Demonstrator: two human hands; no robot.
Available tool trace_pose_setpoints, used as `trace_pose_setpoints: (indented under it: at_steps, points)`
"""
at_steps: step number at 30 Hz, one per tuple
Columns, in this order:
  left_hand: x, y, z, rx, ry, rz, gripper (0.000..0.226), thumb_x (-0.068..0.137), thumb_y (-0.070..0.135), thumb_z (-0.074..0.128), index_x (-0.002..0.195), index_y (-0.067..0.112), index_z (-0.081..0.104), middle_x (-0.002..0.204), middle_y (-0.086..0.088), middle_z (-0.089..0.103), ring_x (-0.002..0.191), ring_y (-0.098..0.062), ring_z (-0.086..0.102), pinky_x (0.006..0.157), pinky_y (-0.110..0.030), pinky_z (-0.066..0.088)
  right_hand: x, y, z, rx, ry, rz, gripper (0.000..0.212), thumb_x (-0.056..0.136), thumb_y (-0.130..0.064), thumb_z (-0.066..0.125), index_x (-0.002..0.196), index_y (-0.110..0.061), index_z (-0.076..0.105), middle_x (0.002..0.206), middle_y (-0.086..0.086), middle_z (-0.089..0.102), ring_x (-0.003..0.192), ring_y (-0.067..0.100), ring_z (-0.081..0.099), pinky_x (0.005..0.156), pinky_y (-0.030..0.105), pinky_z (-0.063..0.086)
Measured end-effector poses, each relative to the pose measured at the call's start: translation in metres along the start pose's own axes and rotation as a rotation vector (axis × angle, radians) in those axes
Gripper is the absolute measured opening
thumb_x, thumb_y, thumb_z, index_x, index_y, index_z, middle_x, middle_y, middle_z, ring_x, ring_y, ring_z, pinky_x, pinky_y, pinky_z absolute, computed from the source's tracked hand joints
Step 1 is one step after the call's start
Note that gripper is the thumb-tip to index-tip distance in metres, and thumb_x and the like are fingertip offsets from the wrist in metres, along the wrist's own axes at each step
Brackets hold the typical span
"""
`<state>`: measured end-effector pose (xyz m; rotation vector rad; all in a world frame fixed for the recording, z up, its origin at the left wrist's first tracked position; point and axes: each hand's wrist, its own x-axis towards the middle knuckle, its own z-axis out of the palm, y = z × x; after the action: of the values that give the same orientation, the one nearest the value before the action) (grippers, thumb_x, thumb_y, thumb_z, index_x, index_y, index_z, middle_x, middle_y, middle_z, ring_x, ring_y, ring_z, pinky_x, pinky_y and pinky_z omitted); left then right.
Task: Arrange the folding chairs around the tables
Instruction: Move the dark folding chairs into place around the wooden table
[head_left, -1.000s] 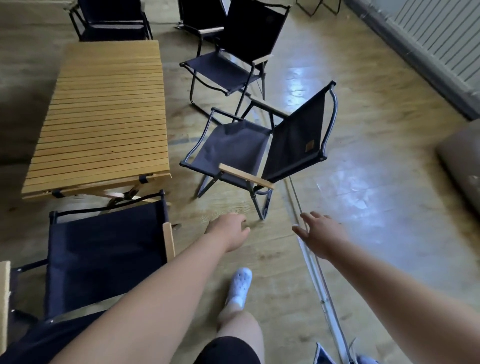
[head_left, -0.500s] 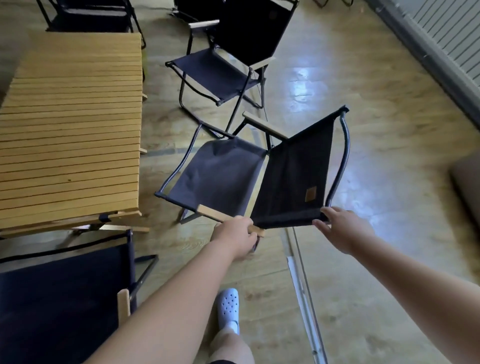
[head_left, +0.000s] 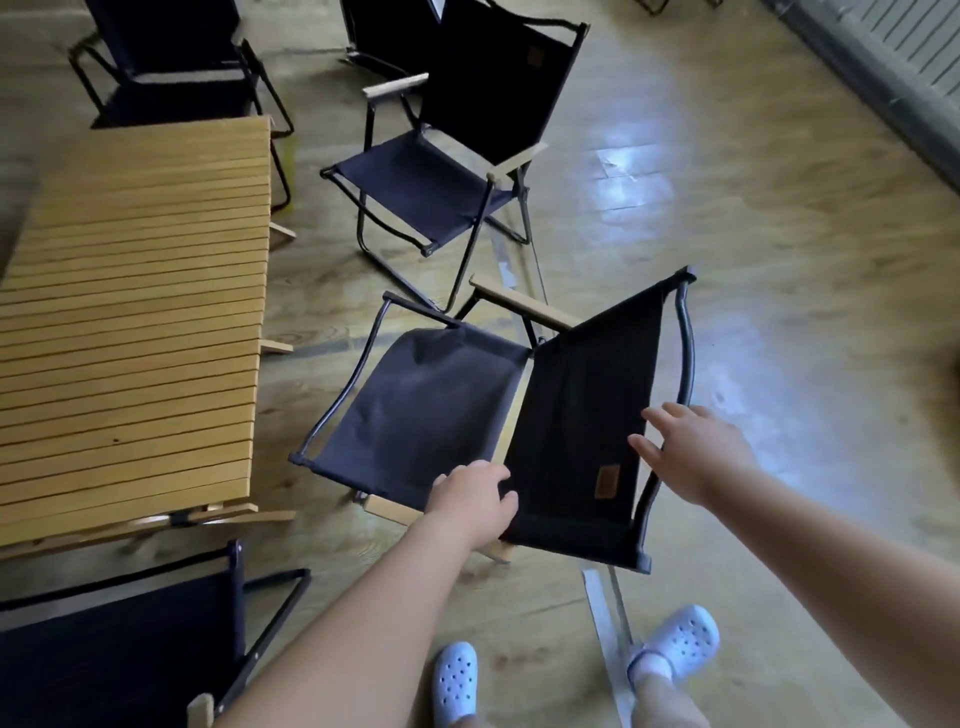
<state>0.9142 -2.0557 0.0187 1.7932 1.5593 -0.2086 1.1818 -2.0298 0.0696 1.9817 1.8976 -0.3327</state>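
R hand (head_left: 691, 452) let go of backrest frame (head_left: 688, 343) since 0.5 s ago, fingers spread loose on it. L hand (head_left: 475, 499) fingers curled over near armrest (head_left: 387, 512). Chair (head_left: 431, 410) sits just right of table (head_left: 130, 332) corner.

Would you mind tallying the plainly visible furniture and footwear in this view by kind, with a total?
Black fabric folding chairs with wooden armrests: 5
Slatted wooden table: 1
White perforated clogs: 2
Total: 8
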Motion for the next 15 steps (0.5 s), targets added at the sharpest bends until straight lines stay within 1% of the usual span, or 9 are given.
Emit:
trace_pose_setpoints:
  at_steps: [3,6,8,11,15]
  points:
    - [0.017,0.017,-0.003,-0.031,0.016,-0.048,0.045,0.097,0.039,0.042,0.139,0.026,0.050,0.142,0.005,0.051,0.122,-0.026,0.051,0.105,-0.041,0.039,0.032,0.023,-0.005,-0.063,0.009,-0.046,0.056,0.098,-0.061,0.026,0.143,-0.030,0.040,0.141,-0.004,0.046,0.136,0.027,0.034,0.098,0.043,0.044]
    - [0.040,0.037,0.000,-0.056,0.043,-0.115,0.045,0.097,0.039,0.041,0.138,0.026,0.051,0.141,0.005,0.051,0.120,-0.025,0.052,0.105,-0.041,0.039,0.068,0.048,-0.012,-0.119,0.010,-0.114,0.056,0.098,-0.061,0.025,0.144,-0.031,0.038,0.149,-0.003,0.039,0.147,0.031,0.018,0.104,0.048,0.039]
    - [0.056,0.054,0.004,-0.086,0.072,-0.175,0.045,0.097,0.040,0.041,0.139,0.026,0.050,0.142,0.006,0.051,0.121,-0.024,0.052,0.106,-0.040,0.039,0.091,0.063,-0.019,-0.145,0.003,-0.176,0.057,0.098,-0.061,0.024,0.145,-0.032,0.037,0.155,-0.001,0.033,0.150,0.031,0.011,0.110,0.050,0.033]
    - [0.077,0.086,0.014,-0.144,0.086,-0.257,0.045,0.097,0.042,0.042,0.138,0.026,0.050,0.142,0.007,0.050,0.123,-0.022,0.052,0.105,-0.040,0.039,0.119,0.087,-0.026,-0.163,-0.014,-0.284,0.058,0.098,-0.062,0.023,0.147,-0.032,0.035,0.160,-0.001,0.025,0.151,0.031,0.006,0.114,0.052,0.027]
    - [0.096,0.133,0.033,-0.265,0.127,-0.350,0.045,0.095,0.047,0.044,0.135,0.028,0.052,0.141,0.007,0.051,0.125,-0.023,0.051,0.102,-0.041,0.043,0.143,0.112,-0.033,-0.164,-0.033,-0.445,0.060,0.097,-0.065,0.023,0.144,-0.032,0.039,0.159,0.000,0.027,0.150,0.031,0.005,0.113,0.055,0.027]
